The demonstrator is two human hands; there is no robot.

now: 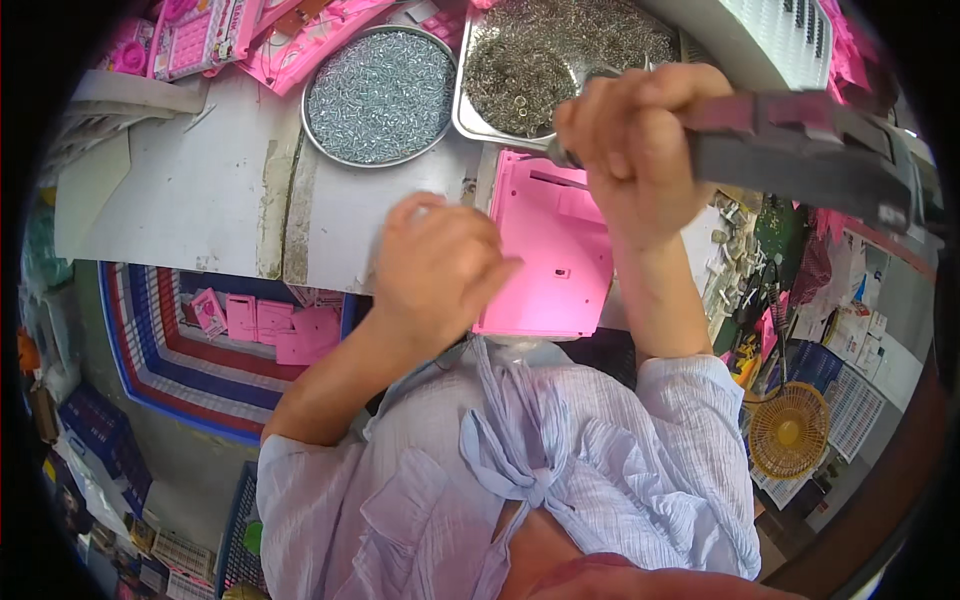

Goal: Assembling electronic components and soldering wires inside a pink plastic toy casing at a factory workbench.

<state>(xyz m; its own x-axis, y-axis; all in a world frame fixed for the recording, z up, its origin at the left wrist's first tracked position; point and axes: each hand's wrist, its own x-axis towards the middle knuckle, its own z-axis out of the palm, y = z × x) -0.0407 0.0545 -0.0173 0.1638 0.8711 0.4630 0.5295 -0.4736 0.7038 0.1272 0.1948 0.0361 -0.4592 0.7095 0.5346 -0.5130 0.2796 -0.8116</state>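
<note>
My right hand (645,145) is raised above the far right part of a pink plastic panel (550,260). Its fingers wrap round a dark grey electric screwdriver (800,160), whose body reaches out to the right and whose tip points left. Over the panel's left edge hovers my left hand (435,265), a little blurred, fingers curled in and thumb sticking out to the right. Whatever those fingers hold, if anything, is hidden. The panel lies flat before me and has small holes and a raised section. Beyond it stands a round metal tray (310,125) full of small silver screws.
A rectangular metal tray (462,118) of small brassy metal pieces stands at the back. Pink plastic parts (205,40) are piled far left. Below the table's left side, a striped basket (150,350) holds pink pieces. Small white parts (735,245) lie right; a yellow basket (790,430) sits lower right.
</note>
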